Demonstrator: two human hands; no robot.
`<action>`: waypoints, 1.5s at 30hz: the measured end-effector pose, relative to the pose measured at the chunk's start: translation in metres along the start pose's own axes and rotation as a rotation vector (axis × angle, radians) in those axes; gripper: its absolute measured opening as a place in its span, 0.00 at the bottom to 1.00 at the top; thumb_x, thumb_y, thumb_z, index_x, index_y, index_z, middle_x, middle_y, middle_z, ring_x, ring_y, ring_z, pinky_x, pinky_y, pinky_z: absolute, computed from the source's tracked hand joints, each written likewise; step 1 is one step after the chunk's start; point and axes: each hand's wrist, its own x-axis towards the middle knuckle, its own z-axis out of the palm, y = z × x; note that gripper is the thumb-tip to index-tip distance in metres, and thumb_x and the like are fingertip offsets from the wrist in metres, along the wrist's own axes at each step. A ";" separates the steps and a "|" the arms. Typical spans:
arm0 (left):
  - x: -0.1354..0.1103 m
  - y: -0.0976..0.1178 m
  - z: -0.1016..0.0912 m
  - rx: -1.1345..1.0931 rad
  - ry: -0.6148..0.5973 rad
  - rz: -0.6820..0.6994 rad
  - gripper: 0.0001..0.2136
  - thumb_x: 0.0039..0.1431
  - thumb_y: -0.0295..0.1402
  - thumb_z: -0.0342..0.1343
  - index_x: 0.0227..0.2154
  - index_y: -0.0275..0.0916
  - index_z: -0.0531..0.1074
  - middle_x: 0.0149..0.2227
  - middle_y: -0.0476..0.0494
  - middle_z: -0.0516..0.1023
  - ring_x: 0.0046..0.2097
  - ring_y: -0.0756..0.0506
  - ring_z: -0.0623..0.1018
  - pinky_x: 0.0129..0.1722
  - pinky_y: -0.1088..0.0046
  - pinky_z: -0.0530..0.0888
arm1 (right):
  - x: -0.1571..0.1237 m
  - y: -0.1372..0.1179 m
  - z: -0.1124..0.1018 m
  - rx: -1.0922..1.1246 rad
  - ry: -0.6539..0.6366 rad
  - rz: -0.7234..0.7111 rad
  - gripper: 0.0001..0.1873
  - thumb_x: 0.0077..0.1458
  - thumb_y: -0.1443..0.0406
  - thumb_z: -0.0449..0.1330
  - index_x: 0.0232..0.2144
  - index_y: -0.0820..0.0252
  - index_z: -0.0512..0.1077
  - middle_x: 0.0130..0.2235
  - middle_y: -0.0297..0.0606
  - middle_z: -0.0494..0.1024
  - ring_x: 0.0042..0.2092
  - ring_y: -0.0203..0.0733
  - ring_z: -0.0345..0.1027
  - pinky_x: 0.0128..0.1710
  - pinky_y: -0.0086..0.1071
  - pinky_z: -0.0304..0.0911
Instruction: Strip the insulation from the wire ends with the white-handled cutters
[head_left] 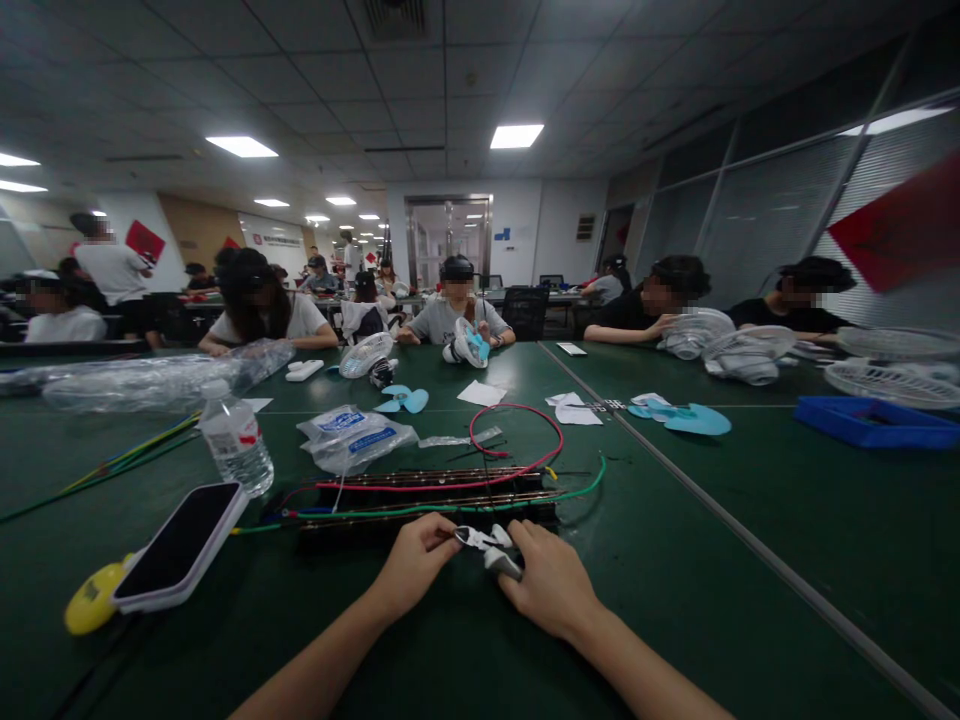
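Note:
My right hand (551,575) is closed around the white and grey handles of a pair of cutting pliers (484,543). Their jaws point left, toward my left hand (420,560). The fingertips of that hand are pinched together right at the jaws; whatever is between them is too small to make out. Just beyond both hands lies a long black rail assembly (427,508) with metal strips. A green wire (450,503) and a red wire (427,487) run along it, the red one curling into a loop at the back.
On the left are a phone (184,545) on a yellow object (94,600) and a water bottle (236,440). Plastic bags (356,437), blue fan blades (403,400) and a blue tray (874,420) lie farther off. Several people sit around the green table (712,580).

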 end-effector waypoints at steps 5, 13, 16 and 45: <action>-0.001 0.000 0.001 0.030 0.007 0.025 0.04 0.51 0.29 0.58 0.28 0.34 0.73 0.31 0.45 0.74 0.34 0.47 0.73 0.36 0.72 0.70 | -0.001 0.001 0.001 -0.038 0.053 -0.044 0.15 0.45 0.61 0.56 0.38 0.57 0.64 0.41 0.40 0.67 0.42 0.44 0.58 0.41 0.34 0.50; 0.001 -0.001 0.000 0.035 0.011 0.032 0.04 0.51 0.30 0.58 0.28 0.34 0.73 0.31 0.45 0.73 0.35 0.47 0.74 0.37 0.72 0.70 | -0.001 0.001 -0.001 -0.034 0.050 -0.053 0.17 0.44 0.61 0.55 0.40 0.57 0.63 0.42 0.40 0.65 0.43 0.46 0.55 0.43 0.35 0.48; 0.001 -0.002 0.000 0.032 0.008 0.040 0.04 0.52 0.30 0.57 0.29 0.34 0.73 0.32 0.44 0.73 0.35 0.46 0.74 0.37 0.71 0.70 | -0.001 0.001 -0.002 -0.026 0.044 -0.053 0.18 0.44 0.61 0.55 0.40 0.57 0.63 0.42 0.40 0.65 0.43 0.46 0.55 0.43 0.36 0.48; -0.001 0.003 0.001 0.110 0.038 0.098 0.04 0.53 0.31 0.57 0.28 0.35 0.72 0.32 0.44 0.73 0.35 0.46 0.74 0.37 0.71 0.72 | -0.001 0.000 -0.005 -0.014 0.016 -0.037 0.19 0.44 0.61 0.55 0.41 0.56 0.63 0.43 0.40 0.65 0.45 0.47 0.55 0.45 0.37 0.48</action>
